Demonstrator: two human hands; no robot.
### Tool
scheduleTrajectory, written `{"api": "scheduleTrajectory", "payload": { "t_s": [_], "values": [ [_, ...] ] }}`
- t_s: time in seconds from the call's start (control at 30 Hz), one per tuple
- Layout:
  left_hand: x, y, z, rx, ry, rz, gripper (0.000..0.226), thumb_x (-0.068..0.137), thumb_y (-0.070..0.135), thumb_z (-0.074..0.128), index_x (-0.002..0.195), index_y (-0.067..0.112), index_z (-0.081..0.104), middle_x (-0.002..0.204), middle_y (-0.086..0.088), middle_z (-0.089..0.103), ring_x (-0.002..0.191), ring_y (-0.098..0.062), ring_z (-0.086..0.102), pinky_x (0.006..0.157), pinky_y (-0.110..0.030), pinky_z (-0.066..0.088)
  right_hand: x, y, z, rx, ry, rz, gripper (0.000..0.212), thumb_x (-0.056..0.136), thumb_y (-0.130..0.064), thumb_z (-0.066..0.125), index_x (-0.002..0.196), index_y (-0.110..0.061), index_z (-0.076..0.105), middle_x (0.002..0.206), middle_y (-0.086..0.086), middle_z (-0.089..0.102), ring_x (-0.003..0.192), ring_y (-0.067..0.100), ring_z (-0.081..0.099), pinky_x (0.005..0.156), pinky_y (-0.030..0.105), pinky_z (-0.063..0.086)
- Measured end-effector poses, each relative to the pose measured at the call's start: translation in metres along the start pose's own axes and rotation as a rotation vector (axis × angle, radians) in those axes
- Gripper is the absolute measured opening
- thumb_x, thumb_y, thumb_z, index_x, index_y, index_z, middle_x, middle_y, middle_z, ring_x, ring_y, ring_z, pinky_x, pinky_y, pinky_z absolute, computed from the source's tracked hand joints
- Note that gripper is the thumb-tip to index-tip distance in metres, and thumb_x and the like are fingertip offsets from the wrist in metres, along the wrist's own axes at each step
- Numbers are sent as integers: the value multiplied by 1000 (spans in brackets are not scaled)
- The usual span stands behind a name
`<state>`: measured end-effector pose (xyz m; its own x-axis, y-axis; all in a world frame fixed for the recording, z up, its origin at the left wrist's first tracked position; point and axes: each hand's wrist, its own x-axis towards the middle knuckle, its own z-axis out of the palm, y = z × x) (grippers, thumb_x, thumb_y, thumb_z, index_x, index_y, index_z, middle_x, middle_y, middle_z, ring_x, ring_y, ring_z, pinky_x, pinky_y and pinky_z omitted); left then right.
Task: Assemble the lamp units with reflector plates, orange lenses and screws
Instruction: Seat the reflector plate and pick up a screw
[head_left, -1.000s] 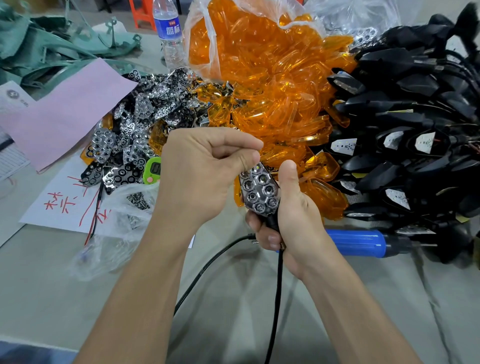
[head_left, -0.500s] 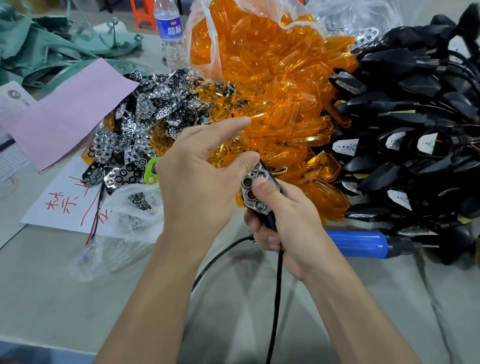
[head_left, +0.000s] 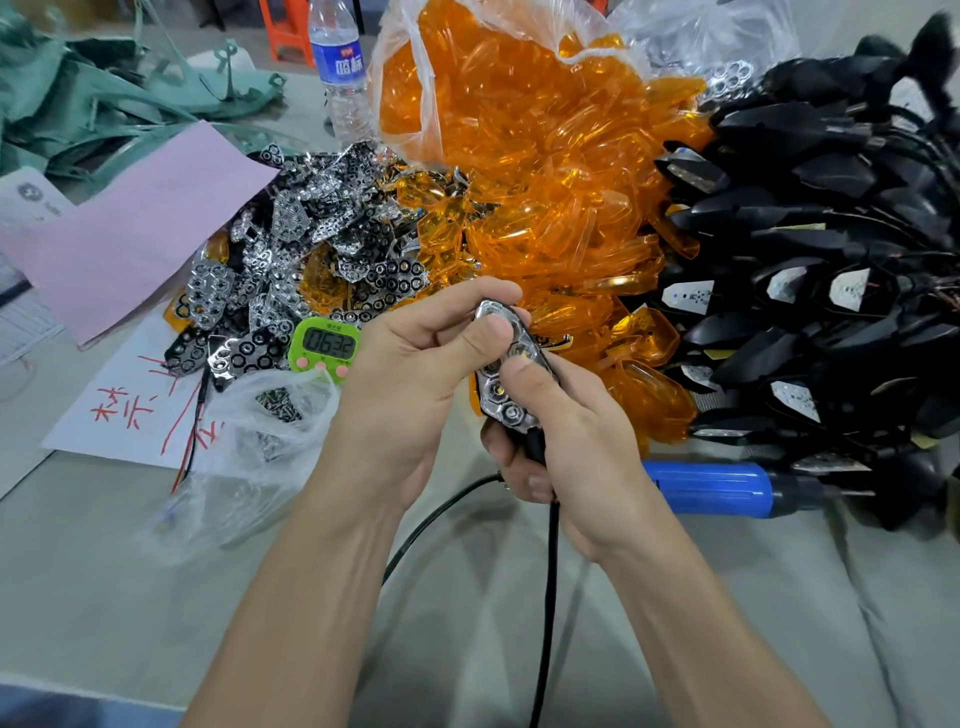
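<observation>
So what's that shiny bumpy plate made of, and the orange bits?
The reflector plate looks like chrome-coated plastic, maybe thin metal: mirror-bright, with glints in its cups. The orange lenses look like glossy tinted plastic: you can see through them.

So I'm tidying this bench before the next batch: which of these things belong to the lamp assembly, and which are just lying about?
For the job: lamp unit held in left hand and right hand; reflector plates; orange lenses; bag of screws; black housings; blue screwdriver.
Lying about: green timer; water bottle; pink paper; green cloth.
</observation>
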<state>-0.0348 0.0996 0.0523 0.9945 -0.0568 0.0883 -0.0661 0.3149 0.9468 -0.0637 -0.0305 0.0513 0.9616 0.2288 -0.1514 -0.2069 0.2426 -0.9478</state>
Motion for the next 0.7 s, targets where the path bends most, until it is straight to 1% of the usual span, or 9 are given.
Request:
{"api": "scheduleTrajectory", "payload": {
  "t_s": [0.17, 0.27, 0.3, 0.37, 0.4, 0.5, 0.6, 0.63, 0.7],
  "values": [
    [-2, -1, 2, 69, 8, 43, 15, 85, 19, 76, 99, 19, 80, 94, -7, 78, 89, -17, 70, 83, -28, 58, 0, 1, -3, -41, -8, -26, 26, 93, -48, 55, 71, -35, 62, 61, 7, 56, 37, 4, 44, 39, 19, 30],
    [-2, -1, 4, 128, -20, 8, 14, 90, 17, 68, 102, 17, 76, 100, -6, 78, 95, -18, 71, 82, -31, 58, 1, 3, -3, -46, 18, -30, 28, 91, -52, 57, 72, -32, 63, 61, 5, 56, 38, 4, 45, 38, 18, 30],
    [-3, -2, 5, 153, -22, 9, 13, 92, 16, 66, 100, 17, 76, 102, -7, 78, 95, -22, 71, 80, -36, 58, 1, 4, -3, -62, 31, -40, 28, 91, -52, 57, 73, -31, 64, 63, 4, 56, 40, 5, 46, 38, 19, 31],
    [-2, -3, 4, 178, -22, 25, 12, 95, 9, 65, 96, 15, 75, 101, -13, 77, 94, -33, 69, 84, -49, 56, 3, 5, -2, -109, 45, -58, 24, 92, -48, 57, 75, -33, 65, 66, 1, 57, 46, 8, 51, 39, 19, 33],
    [-2, -3, 3, 168, -21, 29, 13, 95, 4, 65, 95, 13, 75, 98, -15, 77, 92, -33, 68, 86, -50, 56, 3, 5, -3, -115, 42, -54, 22, 92, -45, 57, 75, -34, 65, 66, 0, 57, 47, 8, 51, 39, 18, 33],
    [-1, -1, -1, 91, -26, 11, 11, 94, 2, 64, 97, 9, 72, 93, -15, 74, 89, -27, 66, 78, -39, 56, 3, 6, -6, 17, -24, 18, 16, 91, -35, 56, 81, -27, 66, 67, 6, 56, 41, 6, 44, 39, 18, 30],
    [-1, 3, -3, 15, -32, -14, 10, 91, 12, 65, 98, 9, 70, 94, -16, 72, 82, -28, 65, 50, -32, 53, 2, 7, -7, 62, -113, 25, 18, 95, -30, 53, 91, -16, 62, 69, 10, 56, 45, 11, 35, 43, 22, 27],
    [-1, 3, -5, 11, -38, -7, 8, 93, 12, 66, 99, 8, 70, 94, -16, 72, 81, -28, 65, 48, -32, 52, 2, 7, -7, 21, -116, 4, 21, 96, -31, 52, 93, -13, 60, 70, 10, 56, 45, 10, 35, 43, 22, 28],
    [-1, 2, -8, 43, -64, 18, 7, 94, 12, 65, 98, 10, 70, 95, -15, 72, 83, -28, 65, 59, -33, 54, 1, 7, -6, -133, -79, -52, 26, 98, -34, 49, 92, -10, 58, 69, 6, 57, 46, 8, 38, 44, 23, 30]
  ]
}}
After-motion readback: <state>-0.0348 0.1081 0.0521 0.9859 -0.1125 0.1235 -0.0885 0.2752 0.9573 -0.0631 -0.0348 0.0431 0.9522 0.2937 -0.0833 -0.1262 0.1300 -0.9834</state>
